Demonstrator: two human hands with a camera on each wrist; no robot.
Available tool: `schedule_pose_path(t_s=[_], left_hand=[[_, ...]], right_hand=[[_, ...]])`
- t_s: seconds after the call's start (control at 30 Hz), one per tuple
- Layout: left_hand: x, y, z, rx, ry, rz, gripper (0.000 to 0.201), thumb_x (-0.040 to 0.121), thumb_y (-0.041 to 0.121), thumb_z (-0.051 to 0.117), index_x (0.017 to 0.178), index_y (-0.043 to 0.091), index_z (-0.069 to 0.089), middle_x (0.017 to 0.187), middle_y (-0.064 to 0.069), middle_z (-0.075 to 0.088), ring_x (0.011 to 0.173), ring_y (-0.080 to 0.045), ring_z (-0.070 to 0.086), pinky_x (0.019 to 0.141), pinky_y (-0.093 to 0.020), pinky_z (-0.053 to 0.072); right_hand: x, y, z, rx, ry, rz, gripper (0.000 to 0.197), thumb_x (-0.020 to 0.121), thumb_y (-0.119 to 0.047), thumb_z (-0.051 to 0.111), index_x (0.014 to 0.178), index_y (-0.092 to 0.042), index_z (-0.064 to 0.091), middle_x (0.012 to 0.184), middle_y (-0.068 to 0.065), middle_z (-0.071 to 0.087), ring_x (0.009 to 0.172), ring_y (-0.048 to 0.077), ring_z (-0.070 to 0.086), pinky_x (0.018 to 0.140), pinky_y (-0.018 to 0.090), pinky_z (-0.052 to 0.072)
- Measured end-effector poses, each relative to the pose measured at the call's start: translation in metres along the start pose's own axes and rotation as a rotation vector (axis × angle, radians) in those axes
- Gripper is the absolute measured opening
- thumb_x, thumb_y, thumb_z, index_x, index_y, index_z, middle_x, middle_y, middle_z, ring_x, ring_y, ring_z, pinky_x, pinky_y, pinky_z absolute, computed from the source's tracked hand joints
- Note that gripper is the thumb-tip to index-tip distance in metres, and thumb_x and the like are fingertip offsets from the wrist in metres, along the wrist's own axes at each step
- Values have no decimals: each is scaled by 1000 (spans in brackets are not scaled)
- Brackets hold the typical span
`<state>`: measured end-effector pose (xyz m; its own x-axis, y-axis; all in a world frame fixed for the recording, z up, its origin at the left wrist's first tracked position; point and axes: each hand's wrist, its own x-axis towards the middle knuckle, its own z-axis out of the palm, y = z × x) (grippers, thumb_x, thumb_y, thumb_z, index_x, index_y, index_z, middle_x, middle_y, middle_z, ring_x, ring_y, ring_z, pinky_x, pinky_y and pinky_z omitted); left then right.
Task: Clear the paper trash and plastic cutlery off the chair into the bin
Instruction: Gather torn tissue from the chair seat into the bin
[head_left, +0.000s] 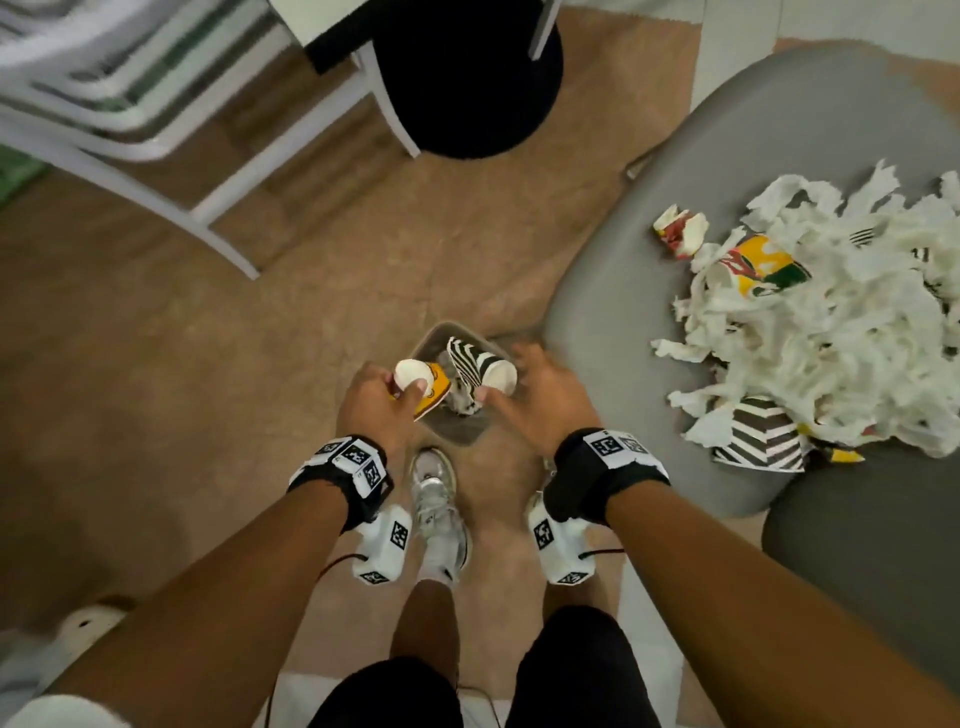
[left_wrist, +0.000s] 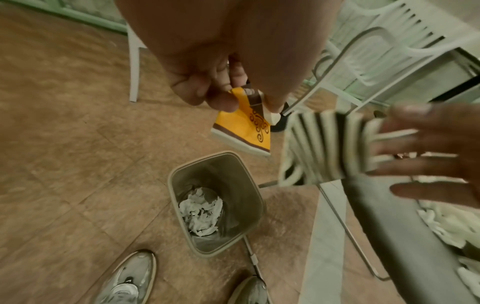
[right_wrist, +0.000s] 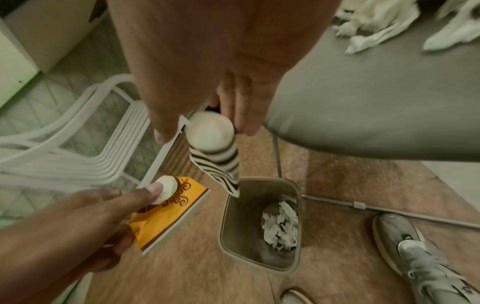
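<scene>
Over the bin (left_wrist: 233, 181), fingers of our left hand (head_left: 371, 402) pinched a yellow cup (head_left: 434, 387), those of our right hand (head_left: 540, 397) spread around a striped cup (head_left: 480, 366); paper trash (head_left: 831, 322) covered the chair (head_left: 675, 260) beside them.

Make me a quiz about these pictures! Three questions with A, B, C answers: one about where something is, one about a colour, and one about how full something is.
1. Where does the small grey plastic bin stand?
A. On a shelf.
B. On the brown floor by the person's shoes.
C. On a bed.

2. What colour is the flattened paper cup that the left hand grips?
A. Blue.
B. Pink.
C. Yellow.

3. How full is the bin?
A. Empty.
B. Overflowing.
C. It holds some crumpled white paper at the bottom.

Answers:
1 B, floor lies all round it and the shoes are close by.
2 C, it is yellow with brown swirls.
3 C, the paper lies low inside.
</scene>
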<state>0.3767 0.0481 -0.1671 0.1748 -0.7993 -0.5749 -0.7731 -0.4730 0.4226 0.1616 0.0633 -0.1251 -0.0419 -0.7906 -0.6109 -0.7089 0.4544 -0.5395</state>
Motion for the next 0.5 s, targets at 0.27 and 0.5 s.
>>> schedule_pose_path(t_s=[0.27, 0.5], left_hand=[[20, -4, 13, -34, -80, -19, 40, 85, 51, 62, 102, 16, 53, 108, -11, 64, 97, -33, 62, 84, -42, 51], [22, 14, 14, 159, -272, -24, 29, 94, 31, 53, 110, 8, 62, 115, -16, 66, 105, -37, 61, 92, -44, 51]], right_hand=[[26, 1, 22, -126, -189, 78, 28, 87, -34, 57, 114, -29, 61, 115, 3, 72, 108, 26, 65, 96, 37, 52], [28, 10, 2, -79, -162, 25, 21, 93, -25, 58, 109, -17, 69, 109, 0, 73, 100, 21, 67, 91, 27, 49]])
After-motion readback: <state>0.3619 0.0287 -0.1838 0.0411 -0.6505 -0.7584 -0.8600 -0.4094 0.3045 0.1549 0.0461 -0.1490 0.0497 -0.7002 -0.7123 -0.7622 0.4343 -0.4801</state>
